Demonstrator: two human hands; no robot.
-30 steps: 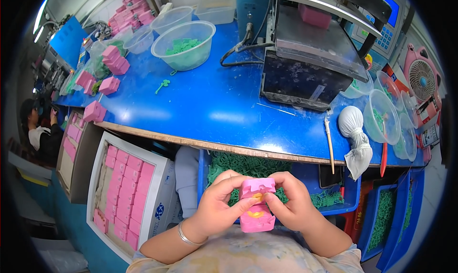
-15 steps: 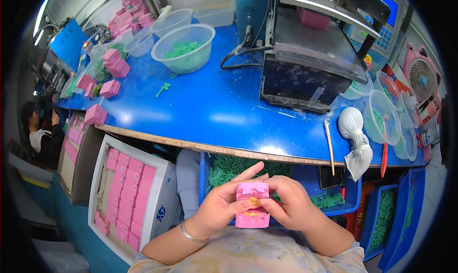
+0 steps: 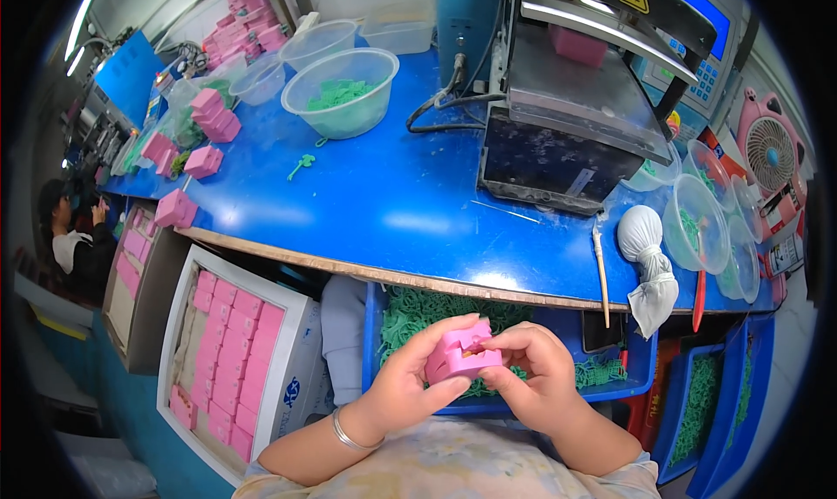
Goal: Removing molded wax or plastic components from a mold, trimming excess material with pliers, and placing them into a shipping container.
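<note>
Between both hands, over a blue tray [image 3: 641, 359], is a pink notched mould [image 3: 460, 356] with a gap along its middle; a little yellow shows inside. My left hand [image 3: 403, 379] is closed round its left side, thumb along the lower edge. My right hand [image 3: 539, 379] pinches the right side with thumb and fingers, partly covering the gap. Under the mould, tangled green branching pieces [image 3: 417, 312] lie in the tray.
A white box [image 3: 292, 342] of pink moulds stands at left, more pink blocks [image 3: 177, 208] on the blue table [image 3: 366, 211]. A black press [image 3: 558, 142] stands at the back. A white cloth bundle [image 3: 641, 233], brush [image 3: 602, 277] and clear bowls [image 3: 697, 229] lie at right. A person [image 3: 65, 229] sits far left.
The mould was spread apart with yellow showing between its two parts; now the parts are close together and tilted. Both hands have shifted with it, my left fingers wrapping round.
</note>
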